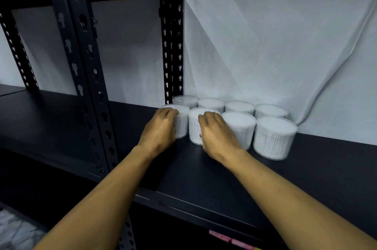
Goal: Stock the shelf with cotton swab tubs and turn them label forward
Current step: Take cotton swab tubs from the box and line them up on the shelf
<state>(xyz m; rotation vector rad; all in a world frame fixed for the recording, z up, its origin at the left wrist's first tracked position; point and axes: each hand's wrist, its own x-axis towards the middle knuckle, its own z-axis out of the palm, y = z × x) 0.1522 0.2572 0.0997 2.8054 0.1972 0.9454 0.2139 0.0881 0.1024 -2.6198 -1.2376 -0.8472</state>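
Gripping two tubs at once: left hand wrapped round the side of the leftmost front cotton swab tub, fingers curled over its lid rim; right hand clasped round the second front tub, fingers hooked over the lid, thumb pressed on the near wall. Counted eight clear round tubs in all on the black shelf board, set in two rows of four. Front row, running rightward from the held pair: a third tub touching the back of the right hand, then a fourth tub just beside that one. Back row, behind the grips: four more, starting with the first back tub behind the left hand's fingertips, then the second back tub, the third back tub and the last back tub. All upright, lids on, packed with white swabs; labels impossible to make out from here. Hung behind the rows, a white cloth backdrop. Stood left of the left hand and nearer the camera, two black slotted uprights; rose directly behind the first back tub, one more rear upright. Stuck on the shelf's front edge below the right forearm, pink tags, writing too blurred to read.
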